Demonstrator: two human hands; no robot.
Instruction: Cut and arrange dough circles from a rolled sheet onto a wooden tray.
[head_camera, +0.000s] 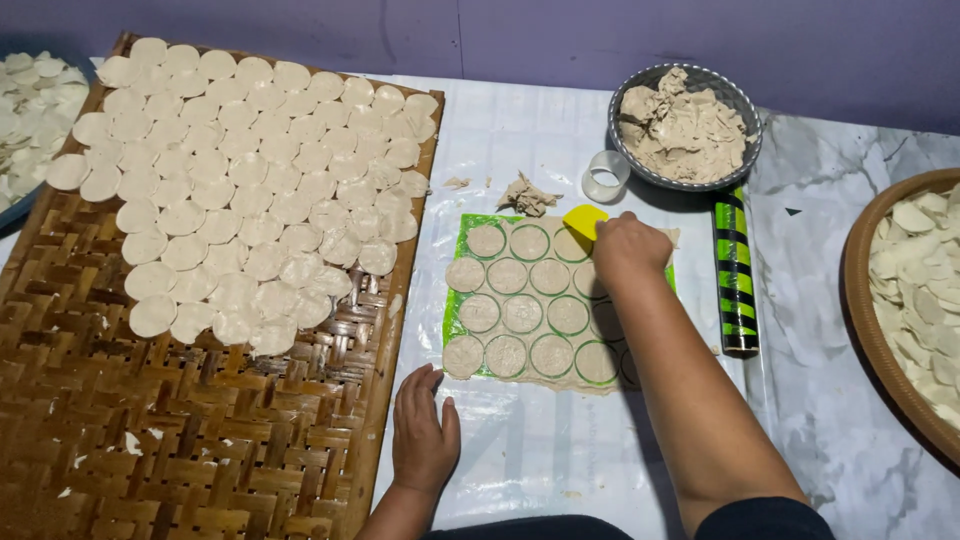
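A: Right hand (628, 248), centre of frame, grip closed around a yellow scraper (583, 221), its blade at the top edge of the cut dough sheet (530, 305). Left hand (424, 432) lower centre, flat on the counter (540, 440), fingers apart, holding nothing.

B: The sheet itself?

A: Thin, pale, stamped into rounds with rings between them, lying on a green mat (455, 320) in the middle of the frame. Judged soft and light, likely to stretch or tear if pinched. Best taken from underneath at a disc's rim, with the scraper sliding flat, then lifted on open fingers.

B: Sticky?

A: Cannot tell. The surface looks matte, floury perhaps.

B: Room around it?

A: Left of the mat, a woven bamboo tray (200, 430) carries overlapping dough discs (250, 180) across its upper half; its lower half shows bare weave. The tray's raised right edge sits just beside the mat. Right of the mat, a green-and-black striped roller (735, 270) lies close, parallel to the sheet's edge. Above: a clear ring cutter (606, 176), a scrap of dough (527, 196), a metal bowl of dough trimmings (684, 125).

B: Far right?

A: A brown basket (862, 320) of more discs, well apart.
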